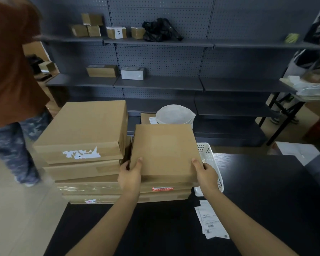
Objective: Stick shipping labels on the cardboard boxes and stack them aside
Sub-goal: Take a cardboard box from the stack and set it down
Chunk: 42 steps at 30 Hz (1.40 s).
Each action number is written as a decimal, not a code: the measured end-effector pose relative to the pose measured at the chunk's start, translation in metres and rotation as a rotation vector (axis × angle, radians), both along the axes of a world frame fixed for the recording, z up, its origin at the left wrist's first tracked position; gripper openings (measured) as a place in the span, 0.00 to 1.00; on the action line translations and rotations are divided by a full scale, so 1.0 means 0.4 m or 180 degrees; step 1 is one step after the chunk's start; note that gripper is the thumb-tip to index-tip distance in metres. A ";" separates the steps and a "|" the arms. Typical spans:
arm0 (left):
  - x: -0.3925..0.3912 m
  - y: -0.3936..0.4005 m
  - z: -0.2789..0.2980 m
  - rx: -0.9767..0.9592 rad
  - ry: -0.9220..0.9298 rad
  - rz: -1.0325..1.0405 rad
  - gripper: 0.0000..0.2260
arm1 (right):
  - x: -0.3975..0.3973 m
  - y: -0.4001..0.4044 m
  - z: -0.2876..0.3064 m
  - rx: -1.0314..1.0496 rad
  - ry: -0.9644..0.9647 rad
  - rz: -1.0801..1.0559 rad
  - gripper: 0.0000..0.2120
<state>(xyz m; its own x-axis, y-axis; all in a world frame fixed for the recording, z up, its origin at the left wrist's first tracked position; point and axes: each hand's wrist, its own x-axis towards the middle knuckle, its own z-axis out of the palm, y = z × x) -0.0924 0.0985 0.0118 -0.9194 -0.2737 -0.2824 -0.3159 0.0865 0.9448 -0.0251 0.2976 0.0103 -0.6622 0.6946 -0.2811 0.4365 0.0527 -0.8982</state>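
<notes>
Lying nearest on the dark table (pixel 257 191), a strip of shipping labels (pixel 211 220) waits by the right forearm, printed side up and within easy reach, probably so that one can be peeled off once a box is set down.

Just beyond, both hands clamp the near edge of a flat cardboard box (pixel 164 152). The left hand (pixel 130 175) grips the near left corner with the thumb on top and the fingers hidden beneath; the right hand (pixel 207 175) does the same at the near right corner. Held at two corners, the wide, thin box stays level, and the pose suits lifting or sliding it. Its top shows no label, so it likely needs one. Whether it rests on the pile beneath or hangs just above it is hard to tell.

Under it lie more flat boxes, one with a red sticker (pixel 163 189) on its near side. Beside it on the left rises a taller stack (pixel 81 145), its top box bearing a torn white label remnant (pixel 81 154). A white plastic basket (pixel 209 157) sits just right of the held box, partly hidden by it.

Farther off stand a lined white bin (pixel 175 115) and grey pegboard shelving (pixel 155 84) carrying small cartons. Another person (pixel 11 71) stands at the far left.
</notes>
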 end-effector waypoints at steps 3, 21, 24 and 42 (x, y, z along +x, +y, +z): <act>0.029 -0.017 -0.005 -0.0001 0.0119 -0.0186 0.29 | 0.045 -0.009 0.004 0.0026 0.0060 -0.0091 0.18; 0.488 -0.127 -0.039 0.0049 0.0364 -0.0235 0.23 | 0.465 -0.094 -0.064 -0.0165 0.0488 -0.0030 0.15; 0.558 -0.166 -0.089 -0.0058 0.0265 -0.0163 0.23 | 0.514 -0.133 -0.111 -0.0254 0.0414 0.0010 0.14; 0.523 -0.290 -0.353 -0.0539 -0.0749 -0.1163 0.26 | 0.530 -0.186 -0.367 -0.0553 -0.1016 0.0258 0.22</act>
<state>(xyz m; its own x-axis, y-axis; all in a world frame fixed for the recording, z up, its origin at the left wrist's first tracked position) 0.1168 -0.0175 -0.1294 -0.8804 -0.0039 -0.4741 -0.4401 0.3789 0.8141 0.1870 0.2232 -0.1365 -0.5730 0.5674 -0.5914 0.6967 -0.0428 -0.7161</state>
